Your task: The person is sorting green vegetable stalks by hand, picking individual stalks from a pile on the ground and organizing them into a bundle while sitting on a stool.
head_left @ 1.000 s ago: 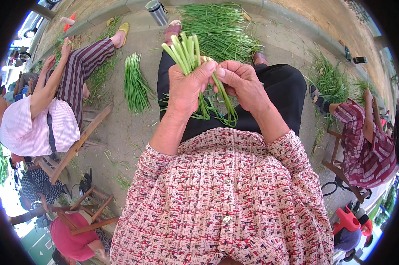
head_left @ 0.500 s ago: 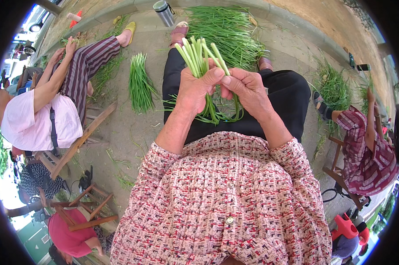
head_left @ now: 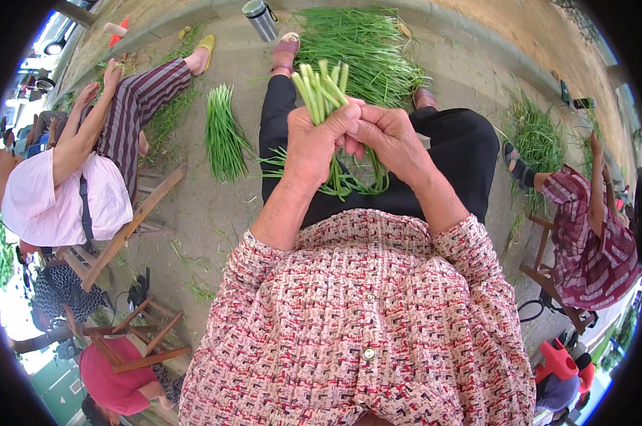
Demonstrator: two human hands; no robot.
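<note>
The left hand [head_left: 308, 145] has its fingers clamped around green stalks [head_left: 311, 97], pale ends above them. The right hand [head_left: 392, 138] touches it with its fingers; whether these grip something, I cannot tell.

The person sitting here wears a pale pink shirt [head_left: 314, 319] broken up with red and black flecks, filling the six o'clock side. Round, light buttons [head_left: 369, 353] run down its front. The left sleeve [head_left: 248, 266], at eight o'clock, and right sleeve [head_left: 475, 248], nearer four, look three-quarter length. Plain black trousers [head_left: 463, 145] show around one o'clock. The left shoe [head_left: 285, 50], at twelve, is mauve-brown with an ankle strap.
</note>
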